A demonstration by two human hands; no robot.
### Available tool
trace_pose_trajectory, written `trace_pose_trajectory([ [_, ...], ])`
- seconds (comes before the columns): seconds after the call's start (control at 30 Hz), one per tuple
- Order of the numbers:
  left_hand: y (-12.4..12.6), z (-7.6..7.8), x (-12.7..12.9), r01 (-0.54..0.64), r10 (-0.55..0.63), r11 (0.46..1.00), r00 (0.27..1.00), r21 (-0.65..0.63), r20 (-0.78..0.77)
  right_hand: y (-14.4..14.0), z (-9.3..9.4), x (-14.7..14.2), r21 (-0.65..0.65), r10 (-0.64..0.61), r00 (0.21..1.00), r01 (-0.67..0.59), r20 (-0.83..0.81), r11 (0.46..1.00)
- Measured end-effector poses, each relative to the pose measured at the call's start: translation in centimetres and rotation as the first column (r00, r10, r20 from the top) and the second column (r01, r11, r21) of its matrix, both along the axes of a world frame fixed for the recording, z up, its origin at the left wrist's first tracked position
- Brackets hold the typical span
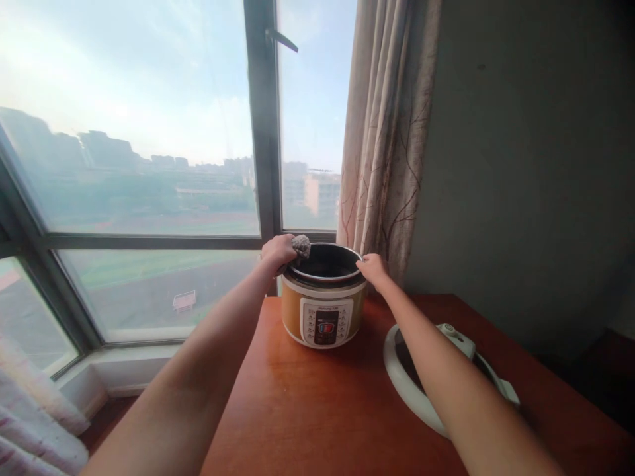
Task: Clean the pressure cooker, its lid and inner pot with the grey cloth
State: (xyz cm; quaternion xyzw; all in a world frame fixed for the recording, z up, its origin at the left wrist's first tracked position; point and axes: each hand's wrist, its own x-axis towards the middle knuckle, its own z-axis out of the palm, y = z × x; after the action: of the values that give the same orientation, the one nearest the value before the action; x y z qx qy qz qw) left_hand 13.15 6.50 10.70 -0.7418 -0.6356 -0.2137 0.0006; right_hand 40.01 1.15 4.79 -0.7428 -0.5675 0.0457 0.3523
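While our right grip [375, 271] pinches the rim of the inner pot [327, 262], we note our left grip [278, 252] closed around a grey cloth [301, 246] at the opposite edge. Below both: rice cooker [325, 320] on the bench [297, 416]. Nearer us, partly under the right forearm [446, 370]: lid [411, 390].

Your gold-and-white cooker [292, 307] stood upright and uncovered on the reddish-brown table [282, 410], control panel [326, 322] facing you; your inner pot [328, 259], dark inside and bright-rimmed, projected from its top; your grey cloth [301, 246] was bunched at the pot's left edge
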Motion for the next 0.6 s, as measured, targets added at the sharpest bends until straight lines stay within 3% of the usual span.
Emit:
trace_pose_trajectory([
  [0.17,0.7,0.0,0.0,-0.005,0.005,1.000,1.000,-0.014,-0.018,0.9,0.2,0.0,-0.010,-0.006,1.000,0.006,-0.005,1.000],
  [0.43,1.2,0.6,-0.1,0.012,-0.016,0.998,0.998,-0.069,-0.053,0.0,0.2,0.0,-0.018,-0.008,0.999,0.007,-0.039,1.000],
  [0.6,0.7,-0.1,-0.1,0.034,-0.033,0.999,0.999,-0.042,0.009,0.3,0.5,0.1,0.002,0.028,0.997,-0.028,-0.075,1.000],
])
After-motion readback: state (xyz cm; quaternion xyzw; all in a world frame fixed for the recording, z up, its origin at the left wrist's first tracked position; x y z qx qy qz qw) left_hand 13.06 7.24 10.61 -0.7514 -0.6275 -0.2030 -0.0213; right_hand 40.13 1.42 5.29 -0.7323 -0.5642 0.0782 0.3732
